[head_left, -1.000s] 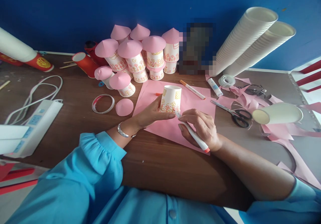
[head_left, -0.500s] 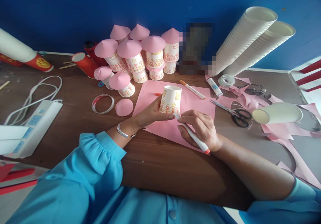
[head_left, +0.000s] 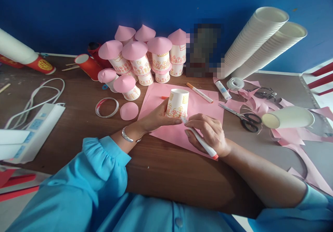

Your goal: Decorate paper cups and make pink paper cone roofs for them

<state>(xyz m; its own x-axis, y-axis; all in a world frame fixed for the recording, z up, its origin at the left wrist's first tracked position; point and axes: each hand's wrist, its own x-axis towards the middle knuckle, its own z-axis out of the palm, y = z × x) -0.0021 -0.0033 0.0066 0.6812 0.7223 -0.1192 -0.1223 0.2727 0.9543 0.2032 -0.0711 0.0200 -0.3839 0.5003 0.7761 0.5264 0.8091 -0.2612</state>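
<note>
Paper cup (head_left: 178, 102), drawn with flowers, is clasped by the left hand (head_left: 159, 117), which is closed round its side and partly hidden behind it; a white marker (head_left: 201, 140) is pinched tightly in the right hand (head_left: 212, 132), its tip by the cup's lower edge, contact not discernible. Beneath the grip, pink paper (head_left: 173, 139) is spread, with an orange-ended marker (head_left: 199, 92) laid farther back. To the grip's right, scissors (head_left: 250, 123), a glue tube (head_left: 223, 90) and pink scraps (head_left: 256, 103) are strewn. Beyond the left hand, cone-topped cups (head_left: 140, 65) are crowded, a pink disc (head_left: 129, 111) set nearer. The brown table (head_left: 166, 180) is backed by a blue wall (head_left: 78, 13).
</note>
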